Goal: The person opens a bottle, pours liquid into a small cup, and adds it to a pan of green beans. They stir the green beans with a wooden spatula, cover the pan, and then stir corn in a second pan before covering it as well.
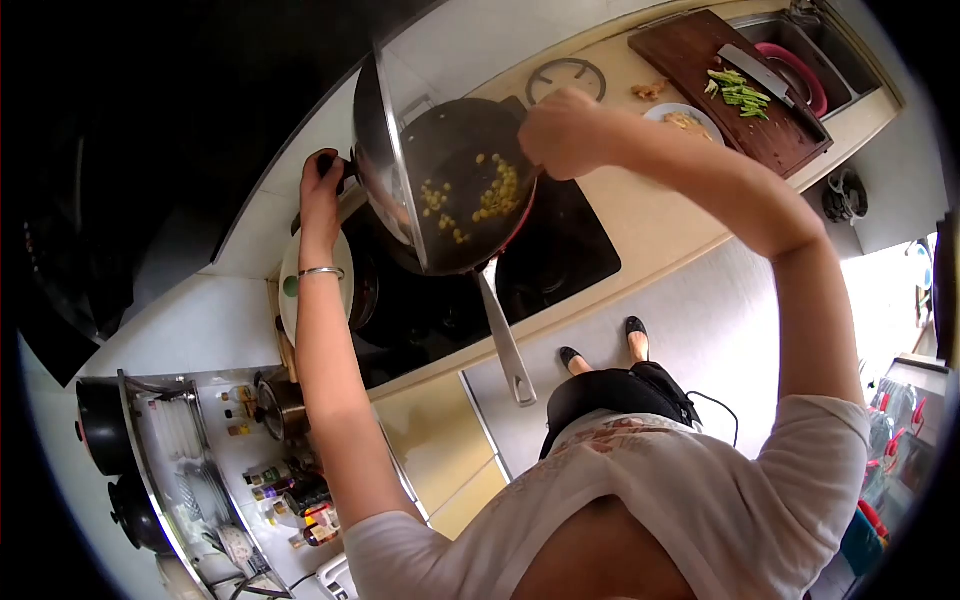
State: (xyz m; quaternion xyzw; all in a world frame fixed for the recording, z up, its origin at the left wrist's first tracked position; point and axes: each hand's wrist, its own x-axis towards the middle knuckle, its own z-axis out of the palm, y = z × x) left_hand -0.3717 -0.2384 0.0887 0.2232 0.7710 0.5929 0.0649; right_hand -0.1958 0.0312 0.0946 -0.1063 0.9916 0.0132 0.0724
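A dark frying pan [455, 130] with a long metal handle [507, 345] sits on the black cooktop [575, 235]. Small yellow-green pieces [497, 190] lie in scattered clusters inside it. My left hand [321, 190] grips the dark knob of a glass lid [385, 150], which is tilted steeply at the pan's left side. Over the pan's right rim, my right hand [562, 133] is closed with its fingers together; whatever it holds, if anything, is hidden. Beyond my right wrist stands a white plate [655, 112] with pale slices.
At the upper right, a wooden cutting board [690, 45] carries a knife [752, 70] and chopped greens [738, 95], beside a sink [850, 65]. A round burner grate [567, 78] lies behind my right hand. Bottles [320, 523] and dishes fill a rack at lower left.
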